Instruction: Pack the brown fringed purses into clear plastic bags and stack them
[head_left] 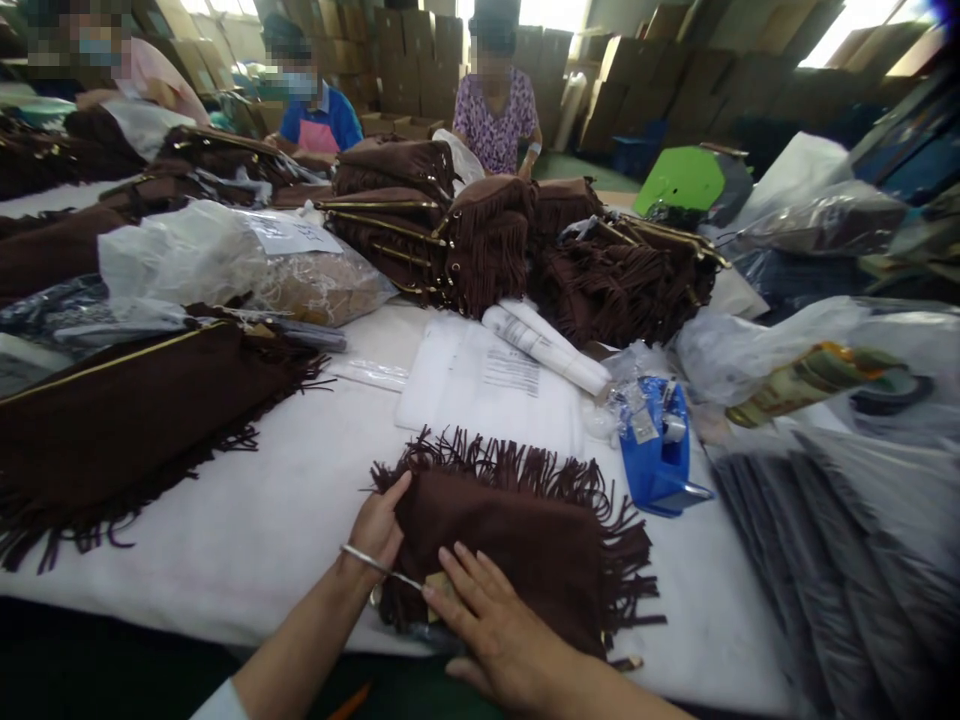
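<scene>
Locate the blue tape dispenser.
In the head view, the blue tape dispenser sits right of centre on the white table cover, beyond the right end of the brown fringed bag under the right hand and left of the dark grey pile.

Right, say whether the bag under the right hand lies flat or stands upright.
Flat: the bag shows its broad face upward, fringe splayed outward.

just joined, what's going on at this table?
The camera wearer is handling a dark brown fringed bag lying on the white-covered table. The left hand is at its left edge, thumb on top; the right hand lies spread over its near side. Another fringed bag lies to the left, a blue tape dispenser stands to the right, and more brown bags are piled behind.
</scene>
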